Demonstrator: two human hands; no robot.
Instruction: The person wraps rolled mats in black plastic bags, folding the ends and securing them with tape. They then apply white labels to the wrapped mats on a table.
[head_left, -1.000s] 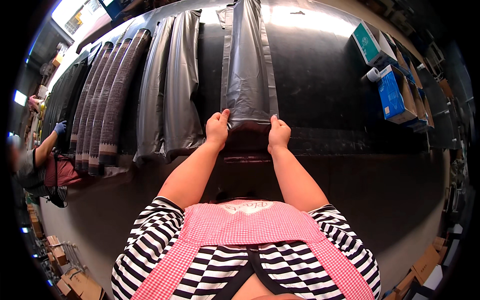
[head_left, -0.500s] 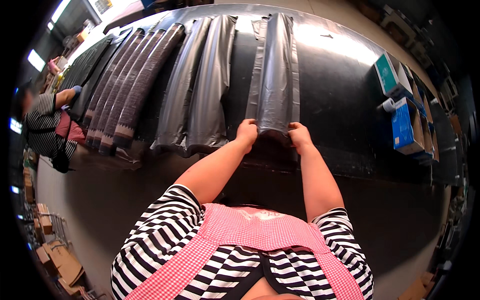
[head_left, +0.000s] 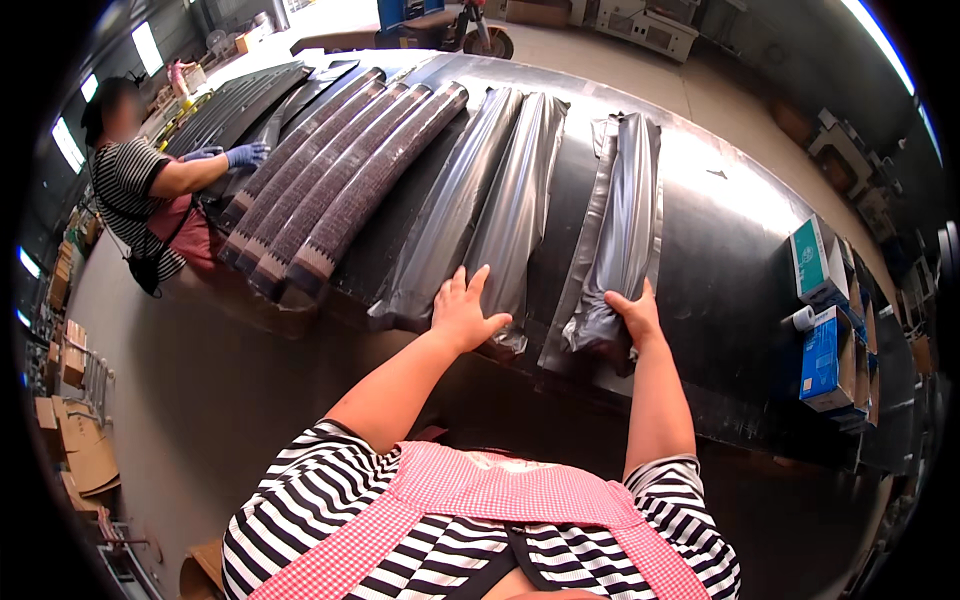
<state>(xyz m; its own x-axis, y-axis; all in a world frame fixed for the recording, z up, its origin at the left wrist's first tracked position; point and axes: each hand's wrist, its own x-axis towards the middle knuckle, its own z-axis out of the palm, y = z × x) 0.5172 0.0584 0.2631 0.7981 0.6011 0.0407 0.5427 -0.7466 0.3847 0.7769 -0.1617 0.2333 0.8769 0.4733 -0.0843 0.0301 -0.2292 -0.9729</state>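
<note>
My left hand (head_left: 461,318) lies with spread fingers on the near end of a grey plastic-wrapped roll (head_left: 515,200), the right one of two side by side. The left roll of that pair (head_left: 455,210) reaches close to my fingertips. My right hand (head_left: 637,318) grips the right side of another grey-wrapped roll (head_left: 628,200) near its close end. Its thumb is on top of the wrinkled film; some fingers are hidden at the side. A loose flap of film (head_left: 572,290) runs along this roll's left side.
Several brown patterned rolls in clear film (head_left: 375,180) lie to the left. Beyond them a co-worker (head_left: 150,190) in gloves reaches over the black table (head_left: 720,330). Blue and green boxes (head_left: 825,370) and a small white roll (head_left: 803,318) stand at the right edge.
My left hand has left the right-hand roll and moved left onto the neighbouring pair, fingers now spread. My right hand stays at the right-hand roll, whose film looks more wrinkled. The view has shifted.
</note>
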